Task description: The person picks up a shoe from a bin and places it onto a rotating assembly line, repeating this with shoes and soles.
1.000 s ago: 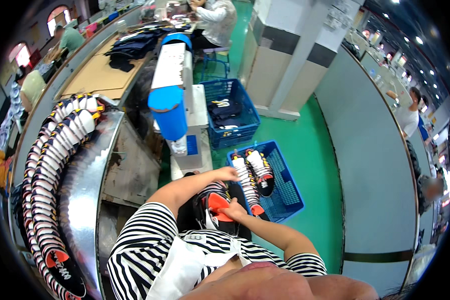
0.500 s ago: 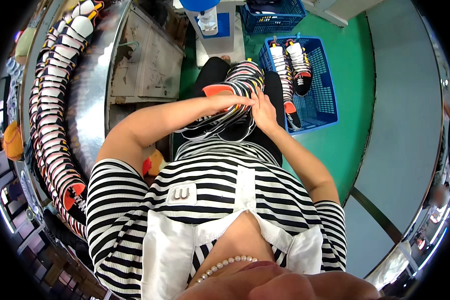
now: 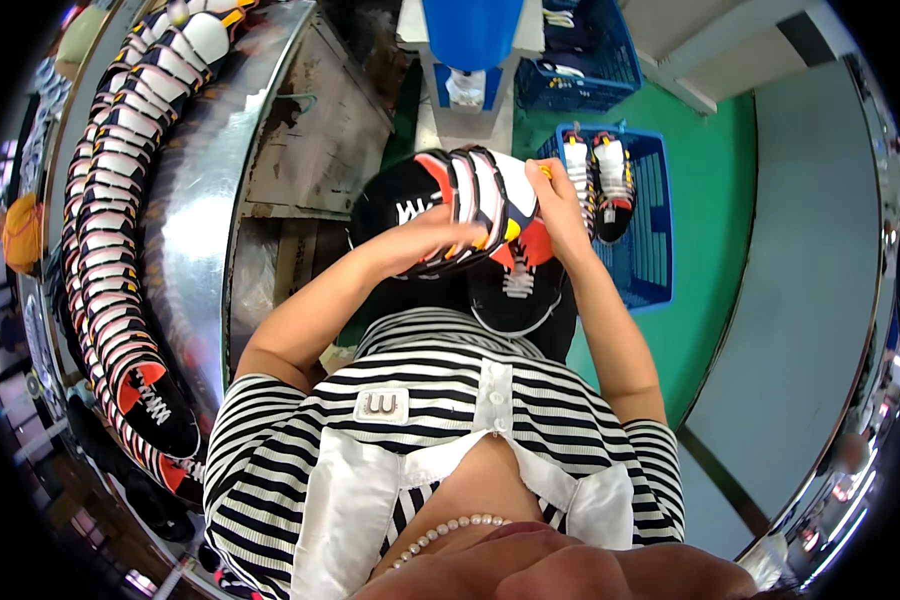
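A short row of nested black sneakers (image 3: 385, 190), with white laces, orange linings and white and yellow heel parts, lies tilted across my lap. My left hand (image 3: 425, 240) is on its near side, fingers laid along the shoes and slightly blurred. My right hand (image 3: 560, 205) grips the white heel end, its thumb by a yellow tab. Under that end, another black sneaker (image 3: 515, 300) with an orange lining rests on my lap, toe toward me. The undersides of the held shoes are hidden.
To the left, a shiny metal table (image 3: 195, 190) carries long curved rows of nested sneakers (image 3: 110, 230). A blue crate (image 3: 655, 235) with sneakers stands on the green floor at right, another blue crate (image 3: 590, 90) behind it. Ahead is a pedestal with a blue top (image 3: 473, 30).
The nested sneakers have turned so their white heel end points right, and my hands have moved apart. A separate sneaker now shows on my lap. The view has shifted slightly.
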{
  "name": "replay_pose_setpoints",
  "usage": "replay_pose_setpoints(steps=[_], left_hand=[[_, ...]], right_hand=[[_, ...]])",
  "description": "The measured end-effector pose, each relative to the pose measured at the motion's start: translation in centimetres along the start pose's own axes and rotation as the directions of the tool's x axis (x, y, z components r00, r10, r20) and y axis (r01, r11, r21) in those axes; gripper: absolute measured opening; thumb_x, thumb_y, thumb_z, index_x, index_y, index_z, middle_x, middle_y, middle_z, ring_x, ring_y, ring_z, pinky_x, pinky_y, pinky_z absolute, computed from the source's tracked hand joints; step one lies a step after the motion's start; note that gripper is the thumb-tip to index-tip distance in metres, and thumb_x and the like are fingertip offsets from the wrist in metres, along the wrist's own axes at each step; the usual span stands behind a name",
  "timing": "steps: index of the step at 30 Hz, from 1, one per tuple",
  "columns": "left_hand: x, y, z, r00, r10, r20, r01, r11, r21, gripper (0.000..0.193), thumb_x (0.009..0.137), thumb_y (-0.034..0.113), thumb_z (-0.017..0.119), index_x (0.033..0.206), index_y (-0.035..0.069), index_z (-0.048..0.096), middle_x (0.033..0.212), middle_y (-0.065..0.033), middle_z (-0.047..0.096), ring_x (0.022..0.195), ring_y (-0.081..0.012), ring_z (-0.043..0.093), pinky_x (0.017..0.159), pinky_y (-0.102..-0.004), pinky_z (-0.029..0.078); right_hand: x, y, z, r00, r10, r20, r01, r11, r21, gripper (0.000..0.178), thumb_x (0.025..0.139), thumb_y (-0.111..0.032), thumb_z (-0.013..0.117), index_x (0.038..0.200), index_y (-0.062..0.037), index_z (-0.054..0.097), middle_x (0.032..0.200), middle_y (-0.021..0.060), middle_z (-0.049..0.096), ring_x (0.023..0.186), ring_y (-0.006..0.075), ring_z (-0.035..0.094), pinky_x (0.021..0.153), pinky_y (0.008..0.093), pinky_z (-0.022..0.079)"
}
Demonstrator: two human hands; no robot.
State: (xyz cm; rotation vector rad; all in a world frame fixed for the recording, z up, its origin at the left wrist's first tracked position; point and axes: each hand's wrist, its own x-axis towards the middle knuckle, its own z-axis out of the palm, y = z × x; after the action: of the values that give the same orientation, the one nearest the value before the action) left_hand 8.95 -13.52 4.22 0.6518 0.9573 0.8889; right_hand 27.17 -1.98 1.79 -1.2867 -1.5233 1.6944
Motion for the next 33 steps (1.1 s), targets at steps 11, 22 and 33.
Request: replay_pose_setpoints(steps=[11,22,33], left_hand=[[-1.7,2.5,-6.6,0.806,0.128,-0.579,-0.207,0.976,-0.072,0.04,0.09,0.037,0.059,0.11,0.002,0.057,0.098,-0.0033,0.063,0.082,-0.0111,0.062,0.071,-0.0245,0.05],[5.5,4.7,-8.5,0.713,0.44,-0.546,-0.298,0.895,0.332,0.031,0.088,0.027,0.062,0.102,-0.001,0.062,0.091,-0.0024,0.063,0.08,-0.0084,0.057,0.072,-0.0248,0.046],[10.6,6.4,-10.2,0.785,0.307,-0.538,-0.325,0.944,0.065,0.024,0.079,0.011,0.065,0.097,-0.005,0.063,0.091,-0.0099,0.066,0.079,-0.0179,0.063,0.07,-0.0286,0.048]], right_hand=[[7.7,0.4,4.4,0.987,-0.033,-0.159,0.076,0.958,0.276,0.017,0.085,-0.017,0.065,0.084,-0.0017,0.061,0.071,0.0008,0.057,0.064,0.0068,0.052,0.058,0.0214,0.041],[7.5,-3.2,9.4,0.961,-0.266,-0.08,0.218,0.902,-0.372,0.035,0.084,-0.034,0.063,0.099,-0.0032,0.062,0.085,0.0158,0.067,0.08,0.0332,0.065,0.068,0.037,0.049],[14.0,-0.3,5.7,0.987,-0.05,0.15,0.014,0.972,0.235,0.015,0.089,-0.016,0.061,0.087,-0.0018,0.062,0.079,0.004,0.063,0.068,0.0087,0.057,0.061,0.0225,0.046]])
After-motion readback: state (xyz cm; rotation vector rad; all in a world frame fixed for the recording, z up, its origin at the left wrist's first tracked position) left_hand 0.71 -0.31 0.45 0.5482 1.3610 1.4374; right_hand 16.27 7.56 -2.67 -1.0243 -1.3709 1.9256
